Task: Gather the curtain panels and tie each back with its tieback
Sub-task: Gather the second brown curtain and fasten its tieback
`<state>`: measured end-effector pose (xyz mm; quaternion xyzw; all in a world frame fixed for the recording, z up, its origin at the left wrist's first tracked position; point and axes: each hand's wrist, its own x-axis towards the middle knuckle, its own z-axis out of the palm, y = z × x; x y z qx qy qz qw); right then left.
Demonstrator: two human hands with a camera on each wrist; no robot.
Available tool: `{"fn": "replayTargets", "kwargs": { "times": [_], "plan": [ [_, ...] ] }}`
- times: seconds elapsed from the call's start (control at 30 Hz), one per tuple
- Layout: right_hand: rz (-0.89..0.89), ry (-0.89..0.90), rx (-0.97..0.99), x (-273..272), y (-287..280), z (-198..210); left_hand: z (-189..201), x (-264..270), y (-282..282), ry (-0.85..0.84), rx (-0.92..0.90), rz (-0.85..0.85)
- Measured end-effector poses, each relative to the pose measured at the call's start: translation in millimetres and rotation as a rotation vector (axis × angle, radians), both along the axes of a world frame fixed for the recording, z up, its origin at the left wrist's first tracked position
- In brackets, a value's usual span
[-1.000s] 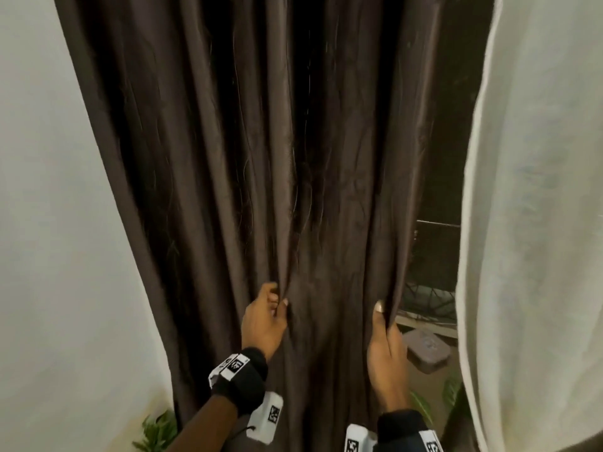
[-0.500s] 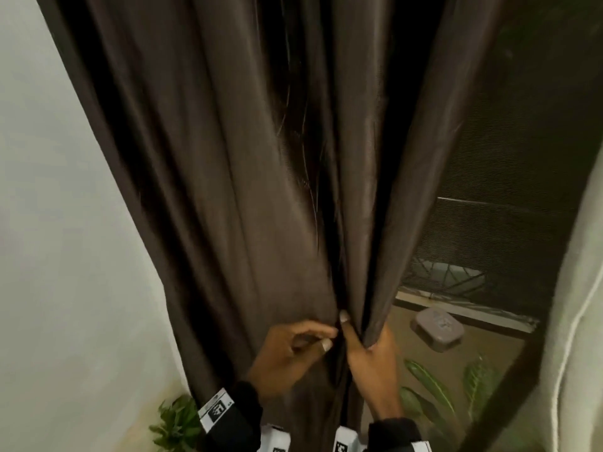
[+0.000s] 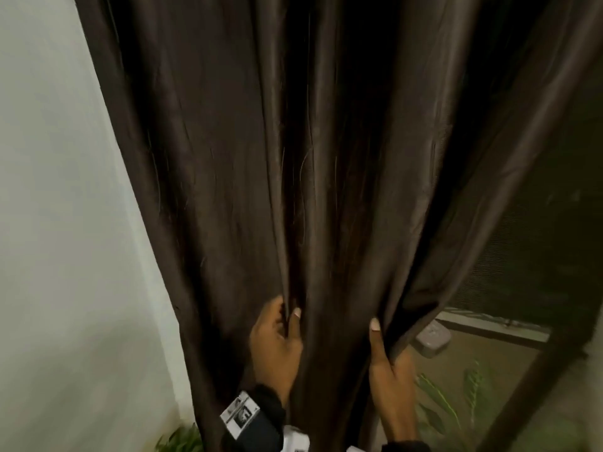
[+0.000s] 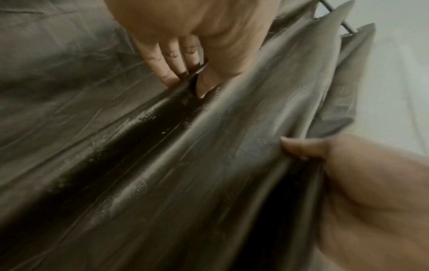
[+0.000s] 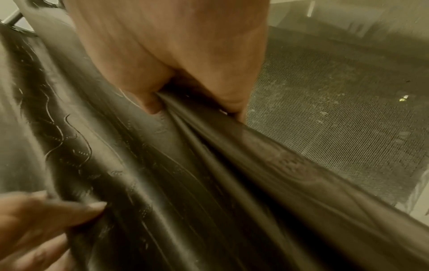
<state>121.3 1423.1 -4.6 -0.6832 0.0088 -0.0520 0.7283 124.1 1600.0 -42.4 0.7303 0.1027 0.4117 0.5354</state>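
Note:
A dark brown curtain panel (image 3: 254, 177) hangs in deep folds beside the wall. My left hand (image 3: 280, 334) pinches a fold of the brown curtain (image 4: 209, 146) between thumb and fingers, low in the head view. My right hand (image 3: 388, 357) grips the curtain's right edge (image 5: 232, 146), thumb on the front and fingers behind the cloth. The two hands are about a hand's width apart. In the left wrist view the left hand (image 4: 188, 60) is at the top and the right hand (image 4: 362, 183) at lower right. No tieback shows in any view.
A pale wall (image 3: 58, 223) stands to the left. Behind the pulled edge is a dark mesh window screen (image 3: 528, 243) with a sill (image 3: 489, 324) and a small grey box (image 3: 432, 339). Green plant leaves (image 3: 437, 396) sit below, and more leaves (image 3: 182, 440) at the wall's foot.
The hands came together on the gathered folds half a second ago, then parted. The white panel at right has left the view, and more window screen shows.

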Motion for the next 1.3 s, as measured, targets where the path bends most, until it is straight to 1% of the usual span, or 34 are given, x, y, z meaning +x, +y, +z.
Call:
{"fn": "replayTargets", "kwargs": {
  "times": [0.1, 0.17, 0.23, 0.27, 0.3, 0.33, 0.37, 0.4, 0.47, 0.5, 0.53, 0.57, 0.63, 0.73, 0.77, 0.83, 0.87, 0.9, 1.0, 1.07, 1.1, 1.2, 1.23, 1.3],
  "plan": [
    [0.044, -0.004, 0.01, -9, 16, 6, 1, -16, -21, -0.012, 0.188, -0.164],
    [0.084, -0.056, -0.038, -13, 28, 4, 4, -27, -23, 0.02, 0.225, -0.322],
    [0.063, -0.169, -0.155, -10, 40, -2, 9, -33, -16, 0.061, 0.223, -0.501],
    [0.056, -0.206, -0.201, -9, 45, -6, 12, -36, -10, 0.061, 0.236, -0.545],
    [0.043, -0.225, -0.222, -7, 50, -9, 14, -39, -3, 0.036, 0.265, -0.53],
    [0.012, -0.226, -0.211, -8, 53, -9, 15, -41, 5, -0.015, 0.289, -0.456],
    [-0.033, -0.221, -0.187, -8, 54, -10, 15, -43, 15, -0.085, 0.306, -0.336],
    [-0.082, -0.225, -0.167, -8, 55, -11, 15, -44, 27, -0.139, 0.297, -0.175],
    [-0.152, -0.233, -0.123, -11, 58, -9, 16, -45, 53, -0.179, 0.179, 0.164],
    [-0.161, -0.223, -0.11, -12, 58, -7, 19, -43, 62, -0.16, 0.084, 0.288],
    [-0.159, -0.218, -0.104, -14, 60, -6, 20, -40, 74, -0.137, 0.002, 0.364],
    [-0.151, -0.219, -0.102, -15, 61, -4, 20, -36, 84, -0.107, -0.045, 0.397],
    [-0.138, -0.232, -0.116, -17, 64, -1, 18, -29, 102, -0.059, -0.117, 0.384],
    [-0.121, -0.217, -0.123, -13, 62, -2, 10, -18, 118, -0.033, -0.212, 0.248],
    [-0.122, -0.211, -0.126, -10, 62, -2, 8, -15, 120, -0.023, -0.223, 0.191],
    [-0.126, -0.209, -0.124, -7, 58, -3, 7, -11, 115, 0.03, -0.186, 0.106],
    [-0.122, -0.202, -0.126, -7, 57, -2, 7, -9, 111, 0.05, -0.164, 0.114],
    [-0.111, -0.199, -0.127, -7, 56, 1, 9, -8, 109, 0.05, -0.166, 0.157],
    [-0.085, -0.172, -0.117, -5, 49, 3, 17, -2, 114, 0.022, -0.249, 0.381],
    [-0.092, -0.17, -0.129, -1, 45, 0, 18, 2, 120, 0.064, -0.225, 0.455],
    [-0.093, -0.179, -0.137, 1, 44, -2, 18, 3, 121, 0.072, -0.216, 0.44],
    [-0.076, -0.193, -0.123, 1, 46, -4, 14, 3, 111, 0.039, -0.225, 0.303],
    [-0.064, -0.202, -0.105, 2, 47, -4, 12, 0, 107, 0.011, -0.187, 0.277],
    [-0.048, -0.223, -0.097, 2, 45, -4, 12, -8, 85, -0.033, -0.011, 0.275]
  ]
}}
